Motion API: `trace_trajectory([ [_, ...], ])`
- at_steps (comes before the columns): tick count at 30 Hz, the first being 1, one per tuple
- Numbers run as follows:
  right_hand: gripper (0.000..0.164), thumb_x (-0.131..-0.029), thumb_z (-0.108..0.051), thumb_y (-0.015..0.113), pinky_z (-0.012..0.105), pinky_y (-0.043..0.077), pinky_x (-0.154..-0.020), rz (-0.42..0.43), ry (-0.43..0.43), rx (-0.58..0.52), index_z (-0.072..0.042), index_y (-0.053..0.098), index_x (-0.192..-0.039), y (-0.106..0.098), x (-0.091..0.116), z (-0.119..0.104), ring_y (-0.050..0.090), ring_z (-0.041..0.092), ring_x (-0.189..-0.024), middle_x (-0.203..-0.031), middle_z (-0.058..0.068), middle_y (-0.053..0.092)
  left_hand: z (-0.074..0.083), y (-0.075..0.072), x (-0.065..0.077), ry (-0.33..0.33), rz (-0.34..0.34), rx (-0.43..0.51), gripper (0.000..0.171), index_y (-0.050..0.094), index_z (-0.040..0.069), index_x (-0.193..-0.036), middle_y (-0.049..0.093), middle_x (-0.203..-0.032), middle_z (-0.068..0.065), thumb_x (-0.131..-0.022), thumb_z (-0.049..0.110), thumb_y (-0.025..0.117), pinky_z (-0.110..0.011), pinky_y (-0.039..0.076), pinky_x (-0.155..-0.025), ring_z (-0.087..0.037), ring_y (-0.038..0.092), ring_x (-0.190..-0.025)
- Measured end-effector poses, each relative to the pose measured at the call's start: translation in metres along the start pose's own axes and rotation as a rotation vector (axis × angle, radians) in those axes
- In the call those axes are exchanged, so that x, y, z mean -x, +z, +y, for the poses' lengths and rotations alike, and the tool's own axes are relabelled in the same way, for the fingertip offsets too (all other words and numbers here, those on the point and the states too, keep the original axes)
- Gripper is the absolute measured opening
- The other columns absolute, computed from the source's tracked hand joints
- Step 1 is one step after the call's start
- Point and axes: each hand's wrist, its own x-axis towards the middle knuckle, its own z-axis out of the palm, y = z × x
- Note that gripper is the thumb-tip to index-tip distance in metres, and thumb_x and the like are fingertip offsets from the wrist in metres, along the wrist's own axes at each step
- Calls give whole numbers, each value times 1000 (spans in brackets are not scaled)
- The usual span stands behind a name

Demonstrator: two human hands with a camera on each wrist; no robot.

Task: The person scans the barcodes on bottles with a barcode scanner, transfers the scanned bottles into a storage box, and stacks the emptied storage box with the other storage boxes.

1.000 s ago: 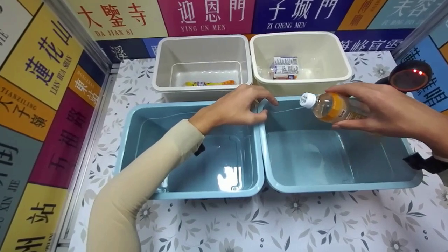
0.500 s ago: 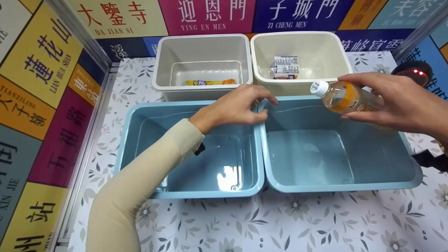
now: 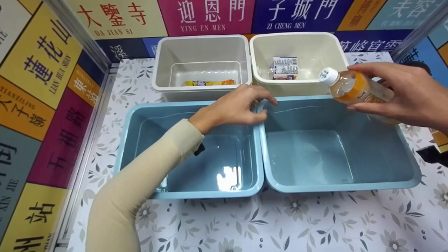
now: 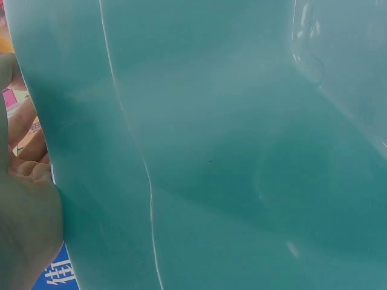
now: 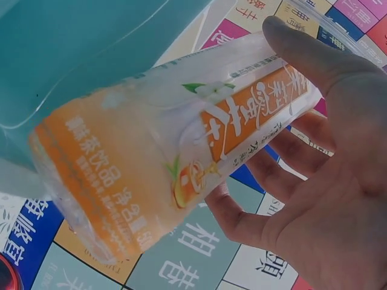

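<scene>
My right hand [image 3: 416,92] grips a clear plastic drink bottle [image 3: 362,87] above the right blue bin's far right corner. The bottle tilts with its white cap toward the left; in the right wrist view its orange-and-white label [image 5: 175,139] shows a flower and tea cup, with fingers and thumb around the cap-side part out of full view. My left hand [image 3: 239,105] holds the back rim where the left blue bin [image 3: 260,175] and right blue bin [image 3: 339,189] meet. Its curled fingers [image 4: 27,121] lie partly hidden behind the bin's edge in the left wrist view.
Behind stand a grey bin [image 3: 203,49] with a yellow-orange packet [image 3: 210,83] and a cream bin [image 3: 315,45] with a purple-and-white package [image 3: 285,66]. A dark round device [image 3: 418,65] is partly hidden behind the right hand. Printed panels [image 3: 210,17] wall the flowered tablecloth [image 3: 297,224].
My right hand has moved right and slightly back with the bottle, away from the middle of the right blue bin. My left hand has stayed in place.
</scene>
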Motion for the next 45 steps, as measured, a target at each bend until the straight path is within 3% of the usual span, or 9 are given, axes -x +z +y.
trace_trajectory([
  [8, 89, -82, -23, 95, 77, 56, -86, 78, -17, 36, -12, 53, -159, -6, -4, 13, 63, 59, -118, -149, 29, 63, 0, 0, 0, -5, -3, -6, 39, 75, 19, -136, 75, -138, 6, -98, 25, 67, -20, 55, -89, -8, 65, -103],
  [13, 89, -85, -26, 92, 78, 54, -87, 78, 31, 51, -11, 49, -162, -8, -5, 26, 62, 59, -117, -148, 33, 61, 0, 0, -1, -9, -6, -2, 39, 75, 19, -136, 74, -139, 5, -98, 25, 68, -21, 55, -90, -8, 65, -104],
  [18, 88, -87, -29, 90, 75, 56, -91, 96, 76, 91, -10, 48, -162, -8, -6, 39, 62, 56, -114, -142, 34, 62, 0, 0, 0, -4, -4, 5, 39, 75, 18, -136, 75, -138, 5, -98, 25, 67, -21, 55, -90, -9, 65, -104],
  [24, 86, -91, -31, 87, 79, 52, -95, 99, 147, 73, -11, 45, -164, -5, -7, 52, 58, 57, -119, -144, 36, 60, 0, 0, -1, 3, -6, 7, 40, 75, 17, -136, 75, -138, 4, -98, 25, 67, -22, 55, -90, -10, 65, -105],
  [28, 84, -94, -36, 84, 74, 53, -104, 120, 168, 74, -12, 44, -164, -2, -8, 61, 57, 55, -121, -145, 35, 60, 0, 0, 0, 5, -6, 3, 40, 75, 18, -136, 75, -138, 4, -98, 25, 67, -22, 55, -89, -10, 65, -104],
  [34, 84, -96, -33, 83, 79, 47, -107, 136, 188, 50, -9, 42, -165, 0, -11, 73, 54, 58, -125, -147, 37, 57, -1, -1, -1, 4, -1, -7, 40, 75, 18, -135, 75, -137, 4, -98, 27, 65, -24, 55, -89, -11, 66, -102],
  [45, 83, -99, -28, 80, 76, 39, -118, 153, 255, 27, -7, 37, -166, 9, -7, 101, 50, 59, -130, -150, 38, 52, -1, 0, 0, 5, 0, -1, 39, 74, 18, -136, 74, -139, 4, -98, 25, 67, -24, 54, -89, -10, 64, -103],
])
